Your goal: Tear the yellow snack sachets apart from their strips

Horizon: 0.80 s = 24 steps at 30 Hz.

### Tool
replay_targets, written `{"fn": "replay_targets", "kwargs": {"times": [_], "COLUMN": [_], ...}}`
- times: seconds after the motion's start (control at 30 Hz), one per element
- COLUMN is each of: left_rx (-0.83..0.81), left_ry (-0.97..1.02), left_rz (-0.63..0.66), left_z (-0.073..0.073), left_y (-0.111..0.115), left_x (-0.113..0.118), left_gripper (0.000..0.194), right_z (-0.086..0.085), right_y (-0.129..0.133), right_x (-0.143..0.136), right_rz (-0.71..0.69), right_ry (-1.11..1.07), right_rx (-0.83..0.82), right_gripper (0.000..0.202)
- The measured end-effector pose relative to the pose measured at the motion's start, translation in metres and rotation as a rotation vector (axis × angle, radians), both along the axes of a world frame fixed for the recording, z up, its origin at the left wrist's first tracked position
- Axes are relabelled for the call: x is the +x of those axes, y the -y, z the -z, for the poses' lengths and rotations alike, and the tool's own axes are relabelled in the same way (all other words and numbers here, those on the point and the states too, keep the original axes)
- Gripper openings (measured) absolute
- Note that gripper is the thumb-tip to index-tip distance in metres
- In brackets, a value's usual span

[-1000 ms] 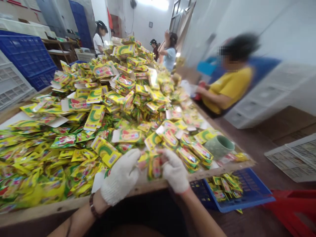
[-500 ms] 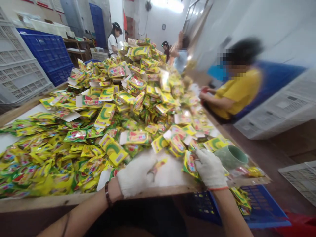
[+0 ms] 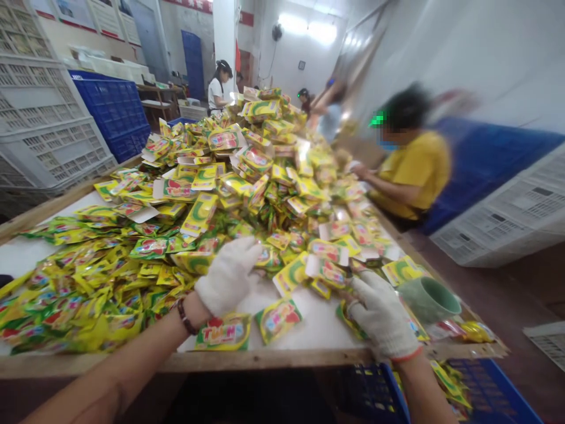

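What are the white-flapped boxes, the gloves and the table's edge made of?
White-flapped boxes: probably printed thin card, somewhat glossy, judging by stiff folded flaps.
Gloves: likely knitted cotton or similar, matte and slightly textured.
Table's edge: apparently unpainted wood, dull, uneven brown, rough-looking.

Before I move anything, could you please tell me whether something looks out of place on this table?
The green cup stands out near the right front corner of the table, among yellow-and-green packages. It seems tipped, its mouth facing right, though the wide view may exaggerate that.
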<state>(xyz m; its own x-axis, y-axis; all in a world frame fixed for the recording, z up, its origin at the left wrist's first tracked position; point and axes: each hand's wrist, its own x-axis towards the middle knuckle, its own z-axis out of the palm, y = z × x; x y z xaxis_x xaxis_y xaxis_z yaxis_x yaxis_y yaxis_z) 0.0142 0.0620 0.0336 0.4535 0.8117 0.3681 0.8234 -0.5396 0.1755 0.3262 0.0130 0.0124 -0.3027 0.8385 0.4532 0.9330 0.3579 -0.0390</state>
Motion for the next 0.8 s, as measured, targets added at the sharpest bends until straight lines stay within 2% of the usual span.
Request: {"fn": "replay_targets", "kwargs": {"times": [0.07, 0.17, 0.27, 0.33, 0.4, 0.5, 0.6, 0.67, 0.73, 0.8], "left_rx": [0.044, 0.014, 0.011, 0.046, 0.076, 0.165, 0.223, 0.137, -0.014, -0.168], "left_ry": [-0.128, -0.284, -0.266, -0.237, -0.225, -0.157, 0.006, 0.079, 0.047, -0.086], "left_rz": [-0.017, -0.104, -0.313, -0.372, -0.351, -0.273, -0.179, -0.116, -0.091, -0.132], "left_z": [-0.002, -0.008, -0.024, -0.037, -0.045, -0.045, -0.042, -0.042, -0.044, -0.044], "left_y": [-0.011, -0.021, -0.026, -0.029, -0.032, -0.033, -0.022, -0.007, 0.009, 0.024], "left_x": [-0.003, -0.002, -0.003, -0.006, -0.010, -0.017, -0.024, -0.031, -0.042, -0.057], "left_gripper": [0.043, 0.046, 0.049, 0.051, 0.053, 0.057, 0.036, 0.019, 0.023, 0.026], "right_z": [-0.010, -0.021, -0.025, -0.024, -0.021, -0.013, -0.005, -0.003, -0.002, -0.002], "right_y": [-0.010, -0.031, -0.057, -0.074, -0.086, -0.094, -0.091, -0.088, -0.087, -0.088], "right_x": [-0.019, -0.068, -0.116, -0.135, -0.144, -0.142, -0.136, -0.135, -0.137, -0.140], "right_rz": [0.006, -0.027, -0.024, 0.005, 0.016, 0.008, -0.017, -0.059, -0.078, -0.066], "right_ry": [-0.090, -0.110, 0.003, 0.033, 0.034, 0.004, -0.040, -0.031, 0.009, 0.048], "right_rx": [0.009, -0.085, -0.256, -0.333, -0.379, -0.403, -0.368, -0.344, -0.344, -0.367], "right_gripper": [0.022, 0.022, 0.022, 0.022, 0.027, 0.026, 0.013, 0.018, 0.036, 0.046]}}
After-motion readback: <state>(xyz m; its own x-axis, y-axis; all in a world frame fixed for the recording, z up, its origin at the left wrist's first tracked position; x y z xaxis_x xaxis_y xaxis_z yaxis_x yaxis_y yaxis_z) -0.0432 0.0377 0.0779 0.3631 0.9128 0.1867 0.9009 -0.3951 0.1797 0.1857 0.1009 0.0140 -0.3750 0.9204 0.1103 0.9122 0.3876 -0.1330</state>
